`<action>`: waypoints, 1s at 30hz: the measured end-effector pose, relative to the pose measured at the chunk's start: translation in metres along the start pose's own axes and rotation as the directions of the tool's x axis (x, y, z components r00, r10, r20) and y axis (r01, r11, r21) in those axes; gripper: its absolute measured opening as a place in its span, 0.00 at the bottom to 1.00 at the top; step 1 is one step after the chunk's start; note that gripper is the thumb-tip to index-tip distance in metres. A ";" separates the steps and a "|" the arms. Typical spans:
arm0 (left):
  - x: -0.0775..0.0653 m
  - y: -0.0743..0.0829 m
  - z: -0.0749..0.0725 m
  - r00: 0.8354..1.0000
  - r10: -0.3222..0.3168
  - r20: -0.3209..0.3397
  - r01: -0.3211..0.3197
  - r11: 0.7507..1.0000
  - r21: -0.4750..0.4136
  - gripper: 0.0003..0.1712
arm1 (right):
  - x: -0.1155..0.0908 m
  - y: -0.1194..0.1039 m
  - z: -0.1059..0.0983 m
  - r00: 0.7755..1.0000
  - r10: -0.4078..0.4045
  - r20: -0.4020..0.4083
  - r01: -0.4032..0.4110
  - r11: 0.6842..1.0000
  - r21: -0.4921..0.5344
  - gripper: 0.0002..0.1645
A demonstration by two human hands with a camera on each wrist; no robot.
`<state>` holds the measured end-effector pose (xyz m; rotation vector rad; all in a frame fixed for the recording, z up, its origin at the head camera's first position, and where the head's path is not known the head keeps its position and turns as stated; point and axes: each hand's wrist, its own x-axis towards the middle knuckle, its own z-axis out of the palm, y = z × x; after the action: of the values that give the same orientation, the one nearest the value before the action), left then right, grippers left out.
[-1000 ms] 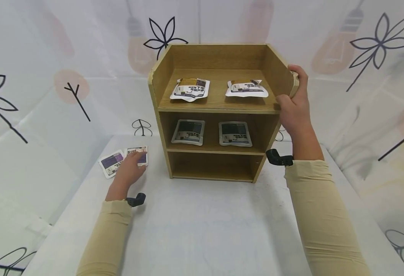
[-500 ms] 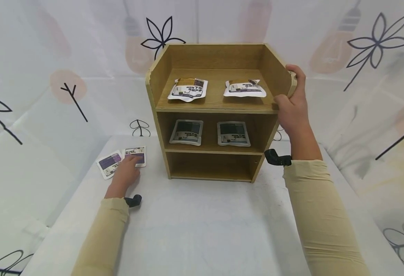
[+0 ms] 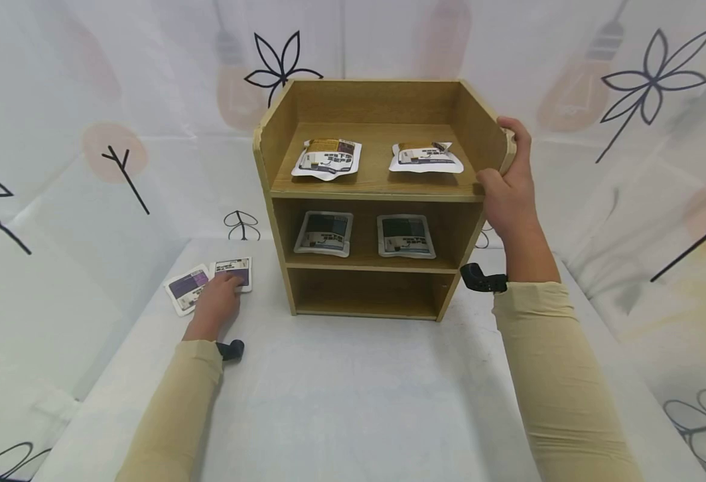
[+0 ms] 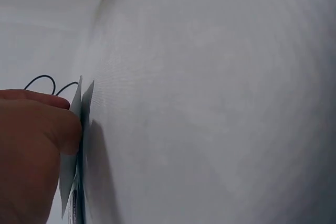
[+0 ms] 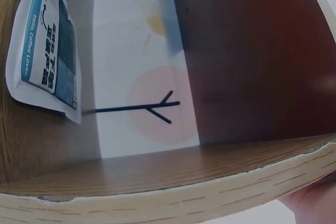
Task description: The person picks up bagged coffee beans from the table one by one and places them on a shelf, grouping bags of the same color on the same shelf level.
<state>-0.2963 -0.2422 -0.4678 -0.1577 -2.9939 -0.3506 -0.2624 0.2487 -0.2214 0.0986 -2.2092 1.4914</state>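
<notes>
My left hand [image 3: 218,296] reaches to two flat coffee packets at the left of the table. Its fingers pinch at the near edge of the right-hand coffee packet [image 3: 241,266], with purple and white print. The purple-printed coffee packet [image 3: 187,288] beside it lies partly behind the hand. In the left wrist view, a thin pale packet [image 4: 67,171] stands slightly off the one beneath, against the thumb. My right hand [image 3: 511,191] grips the front edge of the right side panel of a wooden shelf [image 3: 374,194], thumb inside and fingers outside.
Two white coffee packets [image 3: 329,159] lie on the shelf's top tier. On the middle tier lean two green-labelled packets [image 3: 406,235]. The bottom tier [image 3: 362,292] shows bare wood. A patterned sheet [image 3: 166,80] hangs behind and beside the white table [image 3: 353,388].
My left hand has drawn back slightly and its fingers have curled in at the right-hand packet. The right hand keeps its grip on the shelf. The whole view has shifted a little.
</notes>
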 end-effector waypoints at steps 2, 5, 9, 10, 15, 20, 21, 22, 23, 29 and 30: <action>0.000 0.000 0.000 1.000 -0.005 0.005 0.005 1.000 0.005 0.18 | 0.000 0.001 0.000 1.000 -0.003 -0.002 0.003 1.000 0.000 0.43; 0.000 0.000 -0.002 1.000 0.004 -0.003 -0.004 1.000 0.008 0.18 | 0.001 0.001 0.001 1.000 -0.004 -0.001 0.004 1.000 -0.002 0.43; 0.000 0.003 -0.008 0.999 0.028 -0.040 -0.027 1.000 0.014 0.17 | 0.001 0.001 0.000 1.000 -0.013 0.000 0.013 1.000 0.002 0.43; 0.000 0.004 -0.010 0.998 0.037 -0.053 -0.036 0.999 0.017 0.17 | 0.001 0.001 0.000 1.000 -0.014 0.001 0.014 1.000 0.000 0.43; 0.001 0.010 -0.020 0.996 0.040 -0.084 -0.038 0.999 0.025 0.18 | 0.001 0.001 0.000 1.000 -0.024 0.001 0.024 1.000 0.003 0.43; -0.001 0.016 -0.030 0.997 0.005 -0.076 -0.004 1.000 0.012 0.19 | 0.000 0.001 0.000 1.000 -0.026 0.003 0.025 1.000 0.007 0.43; -0.002 0.017 -0.032 0.997 -0.002 -0.075 0.003 1.000 0.008 0.19 | 0.000 0.002 0.000 1.000 -0.024 0.004 0.024 1.000 0.007 0.43; -0.002 0.018 -0.033 0.997 -0.007 -0.073 0.008 1.000 0.008 0.19 | 0.000 0.002 0.000 1.000 -0.023 0.004 0.023 1.000 0.005 0.43; -0.003 0.019 -0.035 0.997 -0.013 -0.072 0.014 1.000 0.011 0.19 | 0.000 0.002 0.000 1.000 -0.022 0.004 0.022 1.000 0.004 0.43; -0.009 0.024 -0.045 0.997 -0.031 -0.077 0.032 0.999 0.018 0.20 | 0.000 0.002 0.000 1.000 -0.013 0.004 0.013 1.000 -0.010 0.42; -0.011 0.025 -0.047 0.996 -0.032 -0.081 0.033 0.999 0.017 0.20 | 0.000 0.002 0.000 1.000 -0.012 0.004 0.012 1.000 -0.014 0.42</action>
<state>-0.2775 -0.2297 -0.4186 -0.0911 -2.9215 -0.3251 -0.2631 0.2493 -0.2232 0.1096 -2.2185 1.4701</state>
